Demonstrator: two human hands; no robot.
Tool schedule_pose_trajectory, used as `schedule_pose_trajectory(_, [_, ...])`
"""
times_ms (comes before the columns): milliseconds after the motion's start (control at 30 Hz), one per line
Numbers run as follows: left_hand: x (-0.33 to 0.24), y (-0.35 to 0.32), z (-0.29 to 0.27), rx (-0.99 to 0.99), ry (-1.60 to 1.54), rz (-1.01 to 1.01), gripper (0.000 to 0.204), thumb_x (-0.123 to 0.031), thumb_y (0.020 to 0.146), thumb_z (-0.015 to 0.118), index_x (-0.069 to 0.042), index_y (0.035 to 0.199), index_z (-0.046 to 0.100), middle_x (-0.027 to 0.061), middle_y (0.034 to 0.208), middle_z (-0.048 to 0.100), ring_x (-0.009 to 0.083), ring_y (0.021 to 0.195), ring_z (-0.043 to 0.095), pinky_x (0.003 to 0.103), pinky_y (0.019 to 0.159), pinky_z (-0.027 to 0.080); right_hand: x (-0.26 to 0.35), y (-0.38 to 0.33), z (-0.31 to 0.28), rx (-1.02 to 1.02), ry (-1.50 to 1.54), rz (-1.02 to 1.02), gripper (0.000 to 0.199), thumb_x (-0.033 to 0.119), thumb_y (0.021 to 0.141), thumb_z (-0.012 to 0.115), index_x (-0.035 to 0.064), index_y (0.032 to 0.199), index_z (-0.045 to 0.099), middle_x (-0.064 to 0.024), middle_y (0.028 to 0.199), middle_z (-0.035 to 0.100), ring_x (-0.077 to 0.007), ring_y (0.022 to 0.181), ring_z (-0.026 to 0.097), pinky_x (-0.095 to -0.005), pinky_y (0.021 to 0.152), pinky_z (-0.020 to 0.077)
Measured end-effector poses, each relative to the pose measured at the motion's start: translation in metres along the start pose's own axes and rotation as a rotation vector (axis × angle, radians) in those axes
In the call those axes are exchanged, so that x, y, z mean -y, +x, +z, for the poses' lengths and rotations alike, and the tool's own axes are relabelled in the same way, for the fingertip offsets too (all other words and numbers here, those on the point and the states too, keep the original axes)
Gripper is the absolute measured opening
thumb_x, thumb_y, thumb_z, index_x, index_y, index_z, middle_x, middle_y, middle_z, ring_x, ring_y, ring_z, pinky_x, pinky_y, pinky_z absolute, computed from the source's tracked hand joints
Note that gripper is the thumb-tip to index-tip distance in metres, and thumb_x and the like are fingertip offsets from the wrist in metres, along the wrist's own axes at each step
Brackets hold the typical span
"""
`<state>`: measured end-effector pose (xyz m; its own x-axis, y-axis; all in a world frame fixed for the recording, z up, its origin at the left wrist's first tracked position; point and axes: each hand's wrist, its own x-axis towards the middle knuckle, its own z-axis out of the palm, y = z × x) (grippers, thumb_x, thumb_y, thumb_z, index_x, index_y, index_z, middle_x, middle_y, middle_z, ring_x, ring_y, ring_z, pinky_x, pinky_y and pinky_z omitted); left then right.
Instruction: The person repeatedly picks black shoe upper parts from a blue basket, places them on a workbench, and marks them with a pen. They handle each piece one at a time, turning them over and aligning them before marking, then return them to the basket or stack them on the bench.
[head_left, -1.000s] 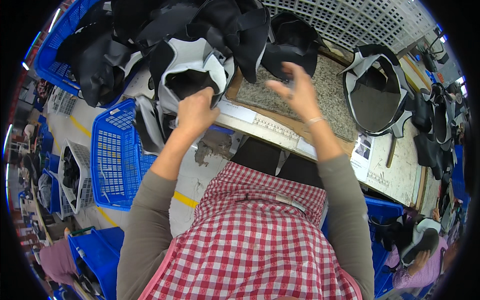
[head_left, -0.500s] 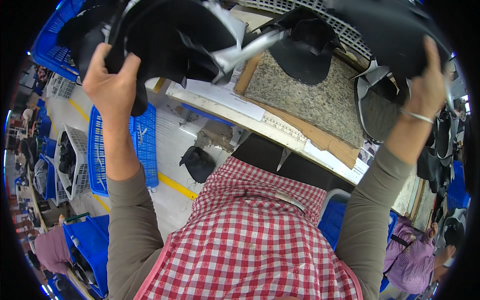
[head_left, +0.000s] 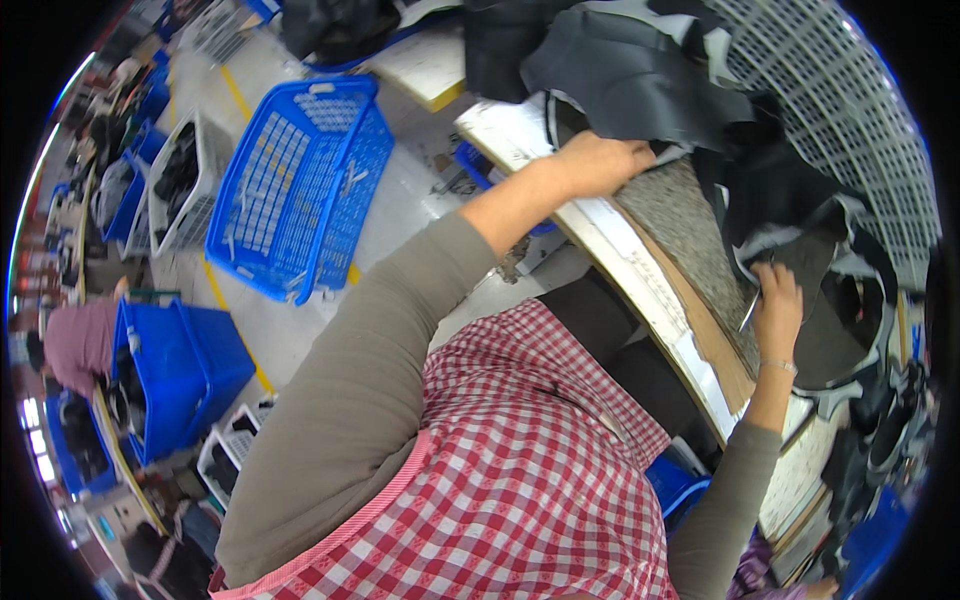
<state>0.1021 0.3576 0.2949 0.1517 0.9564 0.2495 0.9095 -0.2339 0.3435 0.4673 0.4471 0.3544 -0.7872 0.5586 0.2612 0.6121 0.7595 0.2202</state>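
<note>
1. Head view: both hands (head_left: 605,165) (head_left: 778,310) have come down since half a second ago, when each was raised with a dark piece; now they sit low at the bench (head_left: 500,130). I judge that carrying has given way to placing or adjusting.
2. Well left of the left fingers stands the blue basket (head_left: 333,200), its slotted inside in view.
3. Left hand: the fingers are drawn together at the near edge of the black piece; whether they pinch it, I cannot tell.
4. The black piece (head_left: 640,75) lies just beyond those fingers, smooth, dull and creased, limp over the heap, with paler edges.
5. Between the two sets of fingers shows the slab (head_left: 685,210), speckled grey.
6. Right hand: the fingers are bent, closed about a slim metal tool (head_left: 748,312) that juts toward the slab.
7. Just right of those fingers lies the lined piece (head_left: 835,340), dark grey inside, its pale rim uneven.
8. Beyond the right fingers rises the white crate (head_left: 840,130).
</note>
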Motion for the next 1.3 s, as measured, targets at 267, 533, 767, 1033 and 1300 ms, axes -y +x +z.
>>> schedule_pose_trajectory(267, [0.098,-0.249,0.016,-0.542,-0.515,-0.388,0.033,0.011,0.081,0.059,-0.004,0.106,0.075,0.0131,0.105,0.074,0.0268,0.102,0.072,0.035,0.093,0.056,0.021,-0.024,0.006,-0.052,0.288,0.044,0.023,0.007,0.088,0.075,0.004,0.11,0.068,-0.0149,0.105,0.067,-0.0365,0.1,0.063,-0.0436,0.089,0.0509])
schedule_pose_trajectory(533, [0.236,-0.589,0.14,0.041,0.247,-1.643,0.051,-0.019,0.086,0.066,0.007,0.129,0.053,0.0325,0.13,0.059,0.0475,0.121,0.058,0.052,0.107,0.047,0.118,0.015,0.007,-0.054,0.471,-0.292,0.02,-0.002,0.085,0.071,0.0039,0.105,0.069,-0.0142,0.109,0.071,-0.0375,0.104,0.065,-0.0447,0.096,0.0509])
schedule_pose_trajectory(767, [0.243,-0.631,0.173,0.154,0.178,-1.697,0.067,-0.021,0.086,0.072,-0.003,0.146,0.046,0.0206,0.141,0.055,0.0394,0.133,0.053,0.05,0.109,0.047,0.21,0.119,0.055,0.109,0.478,-0.617,0.039,0.003,0.076,0.083,0.0081,0.111,0.067,-0.0138,0.136,0.066,-0.0355,0.131,0.059,-0.0459,0.105,0.0487])
schedule_pose_trajectory(1033, [0.232,-0.573,0.185,0.184,0.364,-1.733,0.037,-0.02,0.088,0.071,-0.006,0.121,0.061,0.0143,0.125,0.063,0.0333,0.117,0.064,0.045,0.089,0.058,0.225,0.193,0.094,-0.011,0.41,-0.755,0.028,0.024,0.091,0.069,0.0132,0.117,0.063,-0.0155,0.14,0.064,-0.0332,0.133,0.059,-0.0477,0.109,0.0434])
schedule_pose_trajectory(1300, [0.203,-0.537,0.187,0.265,0.345,-1.42,0.045,-0.035,0.073,0.084,-0.005,0.102,0.067,0.0155,0.104,0.071,0.0339,0.082,0.074,0.044,0.068,0.061,0.224,0.2,0.088,-0.005,0.368,-0.743,0.028,0.027,0.093,0.063,0.0143,0.118,0.062,-0.0198,0.14,0.064,-0.0346,0.133,0.058,-0.049,0.108,0.043])
